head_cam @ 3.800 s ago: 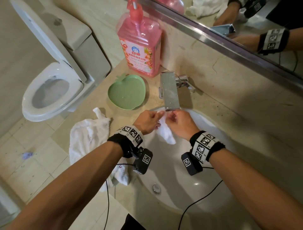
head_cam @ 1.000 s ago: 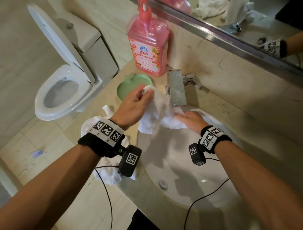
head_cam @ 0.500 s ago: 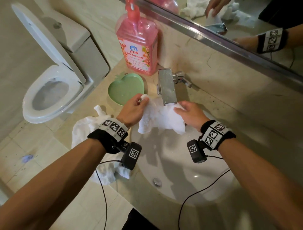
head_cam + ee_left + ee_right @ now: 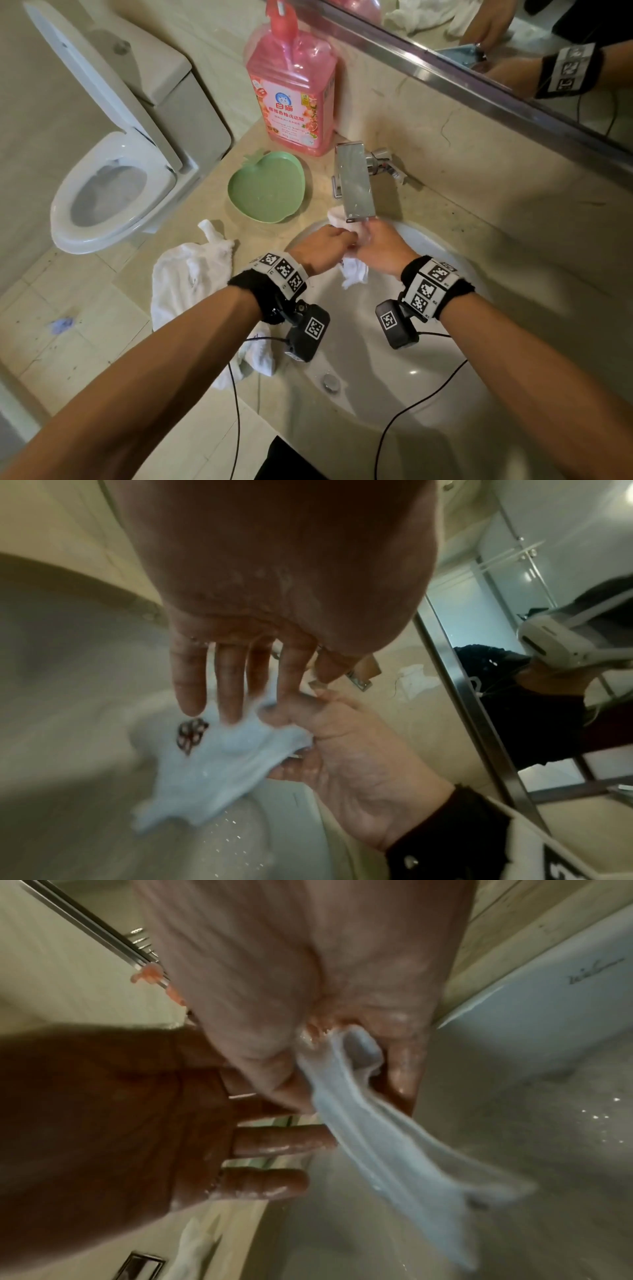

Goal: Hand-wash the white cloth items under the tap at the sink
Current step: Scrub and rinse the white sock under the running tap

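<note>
Both hands meet under the tap (image 4: pixel 356 181), centre frame: left hand (image 4: pixel 322 248) and right hand (image 4: pixel 383 248) pinching the small white cloth (image 4: pixel 354 274). Better to rub it directly in the stream.

Pink detergent bottle (image 4: pixel 292 85) label reads "白猫"; smaller print unreadable

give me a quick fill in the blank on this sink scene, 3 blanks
1. Both hands hold a small white cloth under the ____.
2. The apple-shaped dish on the counter is ____ in colour.
3. The pink soap bottle stands directly behind the ____.

Missing words: tap; green; dish
</note>
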